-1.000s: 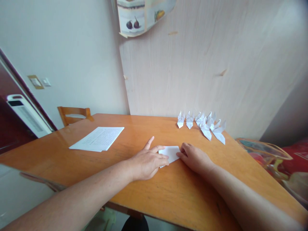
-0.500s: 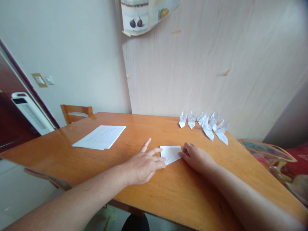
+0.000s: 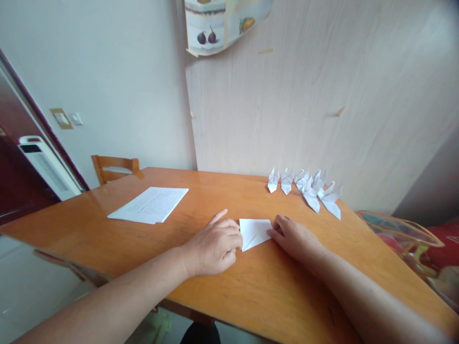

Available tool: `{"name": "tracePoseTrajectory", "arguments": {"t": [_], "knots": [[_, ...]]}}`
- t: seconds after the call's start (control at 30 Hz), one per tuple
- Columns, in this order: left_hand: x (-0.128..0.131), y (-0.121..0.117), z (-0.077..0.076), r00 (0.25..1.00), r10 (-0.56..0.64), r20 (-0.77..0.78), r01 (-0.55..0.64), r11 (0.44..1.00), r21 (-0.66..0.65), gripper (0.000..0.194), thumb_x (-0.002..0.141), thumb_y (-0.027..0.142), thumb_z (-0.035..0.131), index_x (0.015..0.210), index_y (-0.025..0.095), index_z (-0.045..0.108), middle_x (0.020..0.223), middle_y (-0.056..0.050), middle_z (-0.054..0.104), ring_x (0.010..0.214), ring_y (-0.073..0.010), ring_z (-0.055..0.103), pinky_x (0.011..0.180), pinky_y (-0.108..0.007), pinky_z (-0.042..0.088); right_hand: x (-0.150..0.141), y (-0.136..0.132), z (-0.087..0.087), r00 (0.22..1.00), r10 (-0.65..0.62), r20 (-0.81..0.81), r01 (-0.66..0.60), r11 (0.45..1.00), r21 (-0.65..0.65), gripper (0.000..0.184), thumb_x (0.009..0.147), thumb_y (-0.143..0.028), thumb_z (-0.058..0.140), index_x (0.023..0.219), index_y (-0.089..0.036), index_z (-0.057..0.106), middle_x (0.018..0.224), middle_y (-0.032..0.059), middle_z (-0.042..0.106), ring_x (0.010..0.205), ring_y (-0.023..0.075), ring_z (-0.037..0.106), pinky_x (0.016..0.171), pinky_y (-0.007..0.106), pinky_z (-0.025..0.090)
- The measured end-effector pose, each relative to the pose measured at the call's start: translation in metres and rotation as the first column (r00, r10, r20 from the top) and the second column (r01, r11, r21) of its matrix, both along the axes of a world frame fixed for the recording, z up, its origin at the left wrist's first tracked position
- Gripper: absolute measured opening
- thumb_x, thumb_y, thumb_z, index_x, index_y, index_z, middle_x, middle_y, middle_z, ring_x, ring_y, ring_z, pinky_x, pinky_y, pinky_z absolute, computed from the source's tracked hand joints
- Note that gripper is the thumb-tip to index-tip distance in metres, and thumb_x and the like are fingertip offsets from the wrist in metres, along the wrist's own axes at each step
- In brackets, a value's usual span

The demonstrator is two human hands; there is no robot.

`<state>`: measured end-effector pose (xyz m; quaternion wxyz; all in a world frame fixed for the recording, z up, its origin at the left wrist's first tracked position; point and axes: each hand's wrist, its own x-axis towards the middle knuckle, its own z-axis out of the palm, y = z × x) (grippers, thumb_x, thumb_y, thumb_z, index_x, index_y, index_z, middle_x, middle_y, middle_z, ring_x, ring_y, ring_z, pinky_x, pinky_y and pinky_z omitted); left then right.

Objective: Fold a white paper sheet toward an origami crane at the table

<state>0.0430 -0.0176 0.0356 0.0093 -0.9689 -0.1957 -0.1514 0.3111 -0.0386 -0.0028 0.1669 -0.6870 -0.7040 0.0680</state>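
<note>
A small folded sheet of paper, white with a slanting crease or flap edge near its lower left, lies on the wooden table between my hands. My left hand is at its left edge, with most fingers curled in against the paper and the little finger stretched out. The fingertips are partly hidden. On the other side, my right hand has its fingers closed at the paper's right edge, and the thumb presses there.
Several folded paper figures stand at the back right of the table. A stack of printed sheets lies to the left. Behind the table's far left corner is a wooden chair; the wall rises along the back edge.
My left fingers, stretched out over the paper's left part before, have drawn back and curled at its left edge. My right hand stays at the right edge. The view has shifted slightly.
</note>
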Motion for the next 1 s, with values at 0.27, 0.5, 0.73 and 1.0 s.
{"name": "tracePoseTrajectory", "arguments": {"t": [0.27, 0.5, 0.73, 1.0], "knots": [[0.048, 0.022, -0.008, 0.999, -0.031, 0.040, 0.033, 0.997, -0.070, 0.023, 0.091, 0.021, 0.054, 0.107, 0.023, 0.070, 0.103, -0.004, 0.070, 0.097, -0.0208, 0.060, 0.089, -0.036, 0.045, 0.000, -0.001, 0.000, 1.000, -0.002, -0.010, 0.002, 1.000, 0.018, 0.015, 0.092, -0.034, 0.054, 0.084, -0.021, 0.051, 0.084, 0.0034, 0.063, 0.072, 0.0164, 0.057, 0.061, 0.026, 0.032], [0.050, 0.024, -0.023, 1.000, -0.002, 0.002, 0.003, 0.996, -0.092, 0.022, 0.092, 0.023, 0.055, 0.105, 0.027, 0.071, 0.105, -0.003, 0.068, 0.099, -0.0211, 0.059, 0.085, -0.035, 0.042, 0.000, -0.001, 0.002, 0.998, 0.039, -0.052, -0.038, 0.999, 0.015, 0.012, 0.091, -0.029, 0.054, 0.084, -0.021, 0.050, 0.086, 0.0043, 0.062, 0.075, 0.0169, 0.057, 0.066, 0.026, 0.036], [0.048, 0.023, -0.025, 1.000, 0.022, 0.014, -0.021, 0.995, -0.103, 0.023, 0.095, 0.025, 0.052, 0.109, 0.029, 0.070, 0.107, -0.003, 0.067, 0.104, -0.0215, 0.057, 0.087, -0.037, 0.038, 0.006, -0.002, 0.003, 0.985, 0.110, -0.131, -0.112, 0.994, -0.010, 0.004, 0.087, -0.017, 0.053, 0.085, -0.020, 0.052, 0.086, 0.0039, 0.062, 0.077, 0.0167, 0.058, 0.070, 0.026, 0.039], [0.048, 0.023, -0.027, 0.999, 0.026, 0.019, -0.024, 0.995, -0.099, 0.022, 0.092, 0.024, 0.056, 0.110, 0.028, 0.069, 0.107, -0.004, 0.066, 0.104, -0.0229, 0.056, 0.086, -0.038, 0.036, 0.014, -0.001, 0.004, 0.974, 0.152, -0.166, -0.150, 0.988, 0.022, 0.011, 0.085, -0.013, 0.048, 0.081, -0.020, 0.054, 0.082, 0.0023, 0.064, 0.075, 0.0163, 0.058, 0.066, 0.026, 0.040]]}}
